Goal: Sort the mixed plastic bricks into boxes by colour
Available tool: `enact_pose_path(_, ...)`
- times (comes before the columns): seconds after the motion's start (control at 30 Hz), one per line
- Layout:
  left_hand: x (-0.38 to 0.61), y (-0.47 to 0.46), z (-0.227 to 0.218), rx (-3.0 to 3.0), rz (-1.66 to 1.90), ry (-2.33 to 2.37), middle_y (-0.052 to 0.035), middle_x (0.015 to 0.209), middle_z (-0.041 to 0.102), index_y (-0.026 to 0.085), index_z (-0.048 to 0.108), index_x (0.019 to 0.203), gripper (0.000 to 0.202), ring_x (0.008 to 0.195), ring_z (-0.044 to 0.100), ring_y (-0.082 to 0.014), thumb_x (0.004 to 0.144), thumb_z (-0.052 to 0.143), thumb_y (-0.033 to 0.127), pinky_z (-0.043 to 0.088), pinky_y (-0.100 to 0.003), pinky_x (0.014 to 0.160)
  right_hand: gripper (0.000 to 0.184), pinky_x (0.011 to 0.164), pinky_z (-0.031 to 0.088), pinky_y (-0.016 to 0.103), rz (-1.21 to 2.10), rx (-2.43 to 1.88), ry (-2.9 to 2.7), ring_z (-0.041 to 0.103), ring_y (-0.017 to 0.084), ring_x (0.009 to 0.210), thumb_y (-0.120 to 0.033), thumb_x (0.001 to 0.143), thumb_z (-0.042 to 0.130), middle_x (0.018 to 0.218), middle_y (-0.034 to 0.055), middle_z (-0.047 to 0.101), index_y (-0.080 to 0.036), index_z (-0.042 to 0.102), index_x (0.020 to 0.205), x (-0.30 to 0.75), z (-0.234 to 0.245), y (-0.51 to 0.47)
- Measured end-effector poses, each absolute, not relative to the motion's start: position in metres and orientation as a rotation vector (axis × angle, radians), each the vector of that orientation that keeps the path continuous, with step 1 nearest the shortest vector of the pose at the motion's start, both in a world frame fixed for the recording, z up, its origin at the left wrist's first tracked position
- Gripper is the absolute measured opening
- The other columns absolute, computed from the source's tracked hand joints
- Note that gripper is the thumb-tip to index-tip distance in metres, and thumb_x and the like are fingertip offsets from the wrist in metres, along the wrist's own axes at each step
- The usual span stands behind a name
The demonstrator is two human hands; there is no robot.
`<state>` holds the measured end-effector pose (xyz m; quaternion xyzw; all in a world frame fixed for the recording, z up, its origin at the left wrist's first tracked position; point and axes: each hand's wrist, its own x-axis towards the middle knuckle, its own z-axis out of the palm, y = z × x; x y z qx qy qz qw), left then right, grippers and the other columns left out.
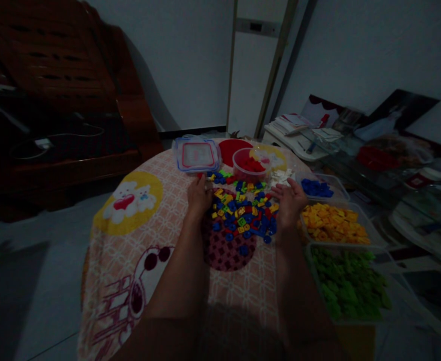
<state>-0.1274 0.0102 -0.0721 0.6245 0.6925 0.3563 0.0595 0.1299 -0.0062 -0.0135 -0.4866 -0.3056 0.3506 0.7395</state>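
My left hand (200, 196) is at the left edge of a loose pile of mixed toy building blocks (243, 210) in blue, yellow, green and red. Its fingers are closed, and a small red block (200, 175) shows at the fingertips. On the pile's right side my right hand (290, 199) is open with its fingers spread, and nothing shows in it. Just beyond that hand lies a heap of white blocks (281, 176). A round clear tub (239, 173) with red blocks stands behind the pile.
To the right, clear boxes hold blue blocks (317, 188), yellow blocks (335, 223) and green blocks (350, 283). A clear lidded container (197, 154) is at the back left of the cloth-covered table (175, 200). A cluttered glass shelf (341, 160) stands beyond the boxes, a wooden bench (130, 120) at left.
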Motion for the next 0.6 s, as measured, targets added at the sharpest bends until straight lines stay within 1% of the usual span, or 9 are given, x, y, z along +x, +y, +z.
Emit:
enact_pose_path(0.1,-0.1264,0.0079,-0.0675,1.876,1.040,2.142,-0.0209,0.129,0.059,0.012,0.054,0.138,0.058,0.125,0.054,-0.0355,0.081,0.055,0.024,0.041,-0.051,0.109,0.041,0.058,0.062,0.026,0.789,-1.069,-0.675,0.073,0.016,0.066,-0.022,0.073,0.061,0.075,-0.0008,0.069,-0.015,0.062,0.114,0.1288,-0.0119,-0.0079)
enact_pose_path(0.17,-0.1248,0.0068,-0.0647,1.839,1.034,2.179,-0.0207,0.125,0.060,0.012,0.059,0.131,0.051,0.122,0.055,-0.0359,0.081,0.058,0.026,0.042,-0.051,0.107,0.040,0.056,0.061,0.025,0.793,-1.071,-0.682,0.072,0.016,0.065,-0.022,0.073,0.061,0.074,-0.0015,0.069,-0.016,0.062,0.113,0.1286,-0.0114,-0.0084)
enact_pose_path(0.23,-0.1233,0.0065,-0.0630,1.832,1.032,2.196,-0.0221,0.127,0.058,0.010,0.063,0.123,0.045,0.125,0.053,-0.0364,0.081,0.060,0.027,0.041,-0.049,0.109,0.039,0.056,0.061,0.025,0.788,-1.072,-0.689,0.071,0.015,0.064,-0.021,0.073,0.060,0.074,-0.0015,0.069,-0.015,0.062,0.112,0.1285,-0.0113,-0.0085)
enact_pose_path(0.3,-0.1224,0.0072,-0.0622,1.870,1.029,2.172,-0.0230,0.131,0.056,0.008,0.063,0.119,0.042,0.131,0.049,-0.0360,0.082,0.059,0.026,0.039,-0.047,0.111,0.038,0.055,0.060,0.025,0.782,-1.072,-0.697,0.071,0.015,0.062,-0.021,0.074,0.059,0.073,-0.0013,0.069,-0.015,0.062,0.111,0.1284,-0.0111,-0.0084)
enact_pose_path(0.37,-0.1222,0.0085,-0.0622,1.917,1.028,2.121,-0.0218,0.133,0.057,0.008,0.060,0.124,0.044,0.132,0.049,-0.0340,0.083,0.057,0.024,0.038,-0.046,0.112,0.037,0.053,0.060,0.024,0.782,-1.077,-0.705,0.070,0.015,0.060,-0.021,0.074,0.058,0.072,-0.0015,0.069,-0.015,0.062,0.110,0.1284,-0.0107,-0.0083)
enact_pose_path(0.47,-0.1227,0.0105,-0.0630,1.965,1.012,2.081,-0.0201,0.135,0.057,0.009,0.051,0.137,0.055,0.129,0.052,-0.0328,0.084,0.056,0.023,0.039,-0.046,0.111,0.035,0.051,0.058,0.023,0.785,-1.084,-0.715,0.069,0.014,0.057,-0.020,0.073,0.057,0.069,-0.0023,0.069,-0.015,0.062,0.107,0.1282,-0.0097,-0.0083)
enact_pose_path(0.53,-0.1231,0.0109,-0.0635,1.978,0.977,2.097,-0.0206,0.133,0.058,0.010,0.051,0.139,0.056,0.126,0.054,-0.0342,0.085,0.056,0.024,0.041,-0.047,0.109,0.033,0.050,0.058,0.023,0.780,-1.083,-0.719,0.068,0.014,0.054,-0.020,0.073,0.056,0.067,-0.0026,0.069,-0.015,0.062,0.106,0.1279,-0.0092,-0.0083)
enact_pose_path(0.6,-0.1234,0.0106,-0.0634,1.962,0.947,2.128,-0.0209,0.128,0.059,0.011,0.055,0.136,0.053,0.121,0.056,-0.0352,0.086,0.056,0.026,0.042,-0.048,0.106,0.033,0.049,0.057,0.024,0.777,-1.085,-0.724,0.068,0.014,0.053,-0.020,0.073,0.056,0.066,-0.0030,0.068,-0.015,0.062,0.105,0.1275,-0.0091,-0.0082)
